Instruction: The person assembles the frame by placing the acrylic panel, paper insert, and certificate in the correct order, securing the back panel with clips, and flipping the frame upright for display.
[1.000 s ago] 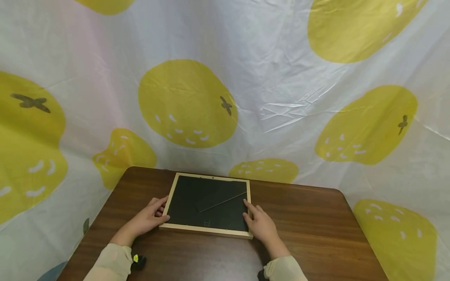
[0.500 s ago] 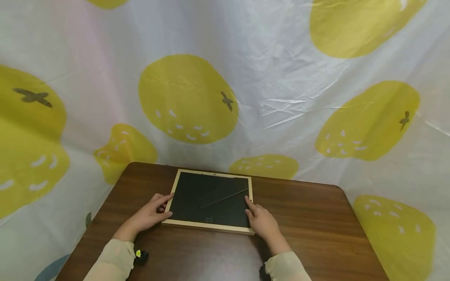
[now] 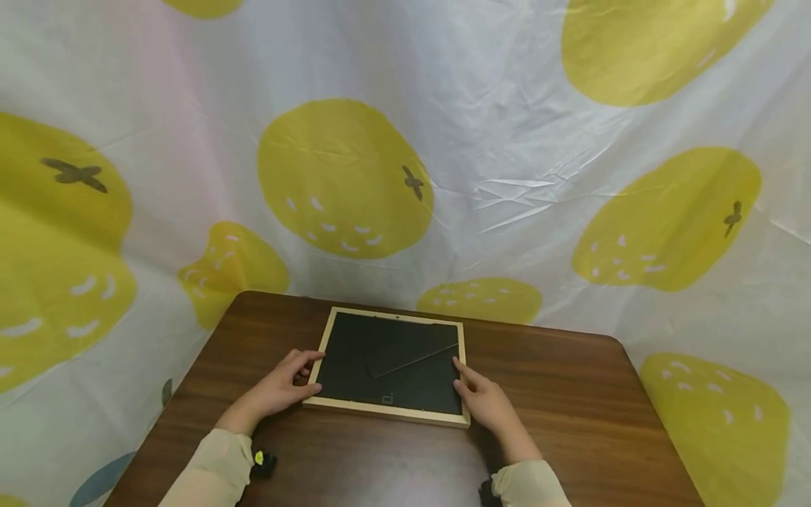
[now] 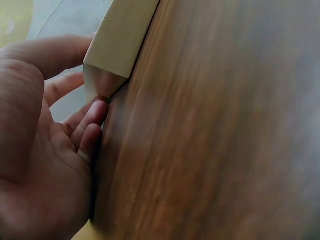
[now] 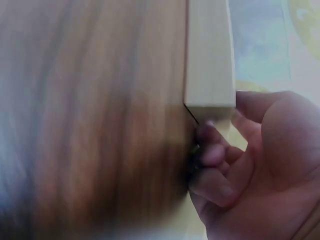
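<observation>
A picture frame (image 3: pixel 395 407) with a pale wooden border lies back side up on the brown table, toward its far edge. Its black backing board (image 3: pixel 405 338) faces up, and a folded stand flap (image 3: pixel 415 360) shows as a slanting line across it. At the left side, my left hand (image 3: pixel 279 386) grips the border, thumb on top near the front corner. My right hand (image 3: pixel 489 405) holds the opposite side the same way. Both wrist views show the light wooden edge between thumb and fingers, the lower fingers curled close to the tabletop.
The dark wood table (image 3: pixel 570 408) has rounded far corners. Behind it and along both sides hangs a white curtain (image 3: pixel 494 141) printed with large yellow fruit. Black straps with small devices (image 3: pixel 262 465) sit at the wrists, by the beige sleeves.
The picture frame has shifted slightly to the right, both hands moving with it and keeping their hold. The head view has also tilted and turned a little.
</observation>
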Action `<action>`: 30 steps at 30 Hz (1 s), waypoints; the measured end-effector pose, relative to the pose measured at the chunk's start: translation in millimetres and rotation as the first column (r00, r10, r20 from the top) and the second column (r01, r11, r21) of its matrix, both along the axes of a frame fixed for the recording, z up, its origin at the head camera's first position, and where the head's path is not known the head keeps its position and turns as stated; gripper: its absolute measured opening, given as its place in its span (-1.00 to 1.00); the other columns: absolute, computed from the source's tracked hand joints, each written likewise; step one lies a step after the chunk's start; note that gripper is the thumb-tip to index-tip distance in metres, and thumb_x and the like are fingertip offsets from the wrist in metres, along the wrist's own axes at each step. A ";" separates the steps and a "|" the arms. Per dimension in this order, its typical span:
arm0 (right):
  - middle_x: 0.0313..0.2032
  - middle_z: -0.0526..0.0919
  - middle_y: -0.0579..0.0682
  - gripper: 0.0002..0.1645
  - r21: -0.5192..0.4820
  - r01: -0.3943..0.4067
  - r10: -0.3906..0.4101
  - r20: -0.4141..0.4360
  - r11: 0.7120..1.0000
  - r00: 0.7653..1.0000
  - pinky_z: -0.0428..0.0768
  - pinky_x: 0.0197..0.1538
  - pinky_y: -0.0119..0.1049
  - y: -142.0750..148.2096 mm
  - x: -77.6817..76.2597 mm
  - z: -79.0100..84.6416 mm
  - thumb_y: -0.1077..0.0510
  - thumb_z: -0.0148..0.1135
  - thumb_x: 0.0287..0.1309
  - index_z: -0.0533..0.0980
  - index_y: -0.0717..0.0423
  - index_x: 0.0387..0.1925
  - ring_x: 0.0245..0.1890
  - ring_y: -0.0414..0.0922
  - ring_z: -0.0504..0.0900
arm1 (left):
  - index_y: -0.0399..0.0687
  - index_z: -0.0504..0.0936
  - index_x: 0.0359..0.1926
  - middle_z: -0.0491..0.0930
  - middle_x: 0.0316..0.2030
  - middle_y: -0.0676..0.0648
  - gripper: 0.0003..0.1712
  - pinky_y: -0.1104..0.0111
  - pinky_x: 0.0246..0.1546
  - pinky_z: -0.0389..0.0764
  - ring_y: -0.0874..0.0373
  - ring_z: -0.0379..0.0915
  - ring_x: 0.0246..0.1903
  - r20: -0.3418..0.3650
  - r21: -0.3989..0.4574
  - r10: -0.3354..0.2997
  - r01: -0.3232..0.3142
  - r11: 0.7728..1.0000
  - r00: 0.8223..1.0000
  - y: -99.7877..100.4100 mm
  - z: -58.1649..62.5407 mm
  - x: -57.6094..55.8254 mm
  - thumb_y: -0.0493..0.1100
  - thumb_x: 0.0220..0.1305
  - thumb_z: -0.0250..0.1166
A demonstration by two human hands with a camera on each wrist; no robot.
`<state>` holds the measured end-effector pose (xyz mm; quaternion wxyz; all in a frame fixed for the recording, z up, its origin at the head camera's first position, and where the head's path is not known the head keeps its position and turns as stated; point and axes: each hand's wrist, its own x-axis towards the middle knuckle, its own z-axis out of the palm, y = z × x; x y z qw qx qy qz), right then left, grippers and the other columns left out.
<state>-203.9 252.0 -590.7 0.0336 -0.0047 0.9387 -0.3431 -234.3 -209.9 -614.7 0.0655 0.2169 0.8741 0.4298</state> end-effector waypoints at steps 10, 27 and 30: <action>-0.04 0.72 0.10 -0.25 -0.236 -0.044 0.081 0.150 0.971 0.985 0.45 -0.37 -0.24 23.2 9.0 7.4 0.14 0.18 0.52 0.36 -0.32 0.64 -0.43 -0.13 0.47 | 0.02 0.47 0.37 0.45 0.20 -0.16 -0.42 0.07 0.14 0.55 0.00 0.42 0.11 -0.005 0.010 0.001 0.000 1.000 1.000 9.7 0.7 7.2 -0.01 0.48 0.47; -0.51 0.50 -0.01 -0.20 -0.410 -0.155 0.257 0.206 0.899 0.944 0.33 -0.66 -0.37 44.8 -0.2 5.6 0.16 0.30 0.51 0.31 -0.18 0.67 -0.66 -0.18 0.41 | 0.03 0.51 0.35 0.44 0.20 -0.16 -0.44 0.26 0.08 0.56 0.01 0.40 0.09 0.034 0.043 0.011 -0.013 0.999 0.999 10.2 0.2 9.6 -0.03 0.45 0.49; -0.53 0.52 0.00 -0.21 -0.432 -0.137 0.248 0.212 0.892 0.945 0.31 -0.68 -0.37 44.4 -2.0 4.1 0.18 0.33 0.48 0.36 -0.17 0.64 -0.67 -0.18 0.46 | 0.02 0.51 0.34 0.44 0.19 -0.16 -0.44 0.25 0.09 0.54 0.02 0.39 0.09 0.030 0.036 0.010 -0.011 0.999 0.999 9.5 0.6 10.3 -0.03 0.45 0.49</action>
